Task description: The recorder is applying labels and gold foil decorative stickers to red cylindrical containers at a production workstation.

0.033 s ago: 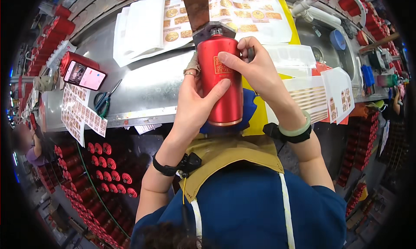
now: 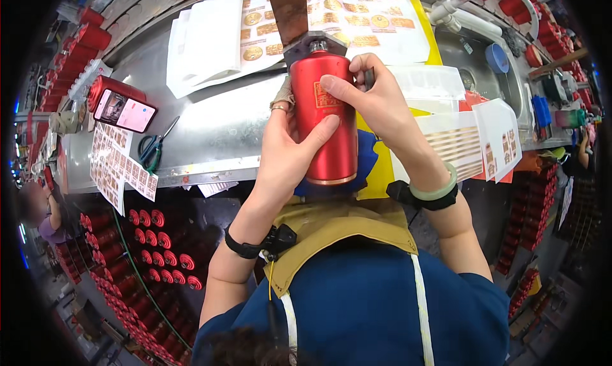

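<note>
I find the red bottle [image 2: 336, 149] directly in front of the wearer, at the near edge of the metal surface [image 2: 223, 120], its neck pointing away and its copper-edged base toward the apron [image 2: 347, 235]. The neck end is at a dark angular bracket [image 2: 294, 49] below a brown post [image 2: 285, 12]. A gold emblem [image 2: 320, 101] is on the body.

I record the left hand [image 2: 287, 159] closed partway around the bottle's left side, thumb along the front. The right hand [image 2: 386, 104] is half-curled, its thumb resting on the emblem, fingers bent beside the upper right side; I cannot tell whether it grips anything.

Beyond the bottle I note sheets of gold designs [image 2: 382, 23]. On the left lie scissors [image 2: 149, 153] and a sticker sheet [image 2: 109, 154], with a lit phone [image 2: 125, 112] propped nearby. On the right, a blue cup [image 2: 496, 58] is in the sink [image 2: 473, 42]. Red bottles [image 2: 153, 238] stand in rows at lower left.
</note>
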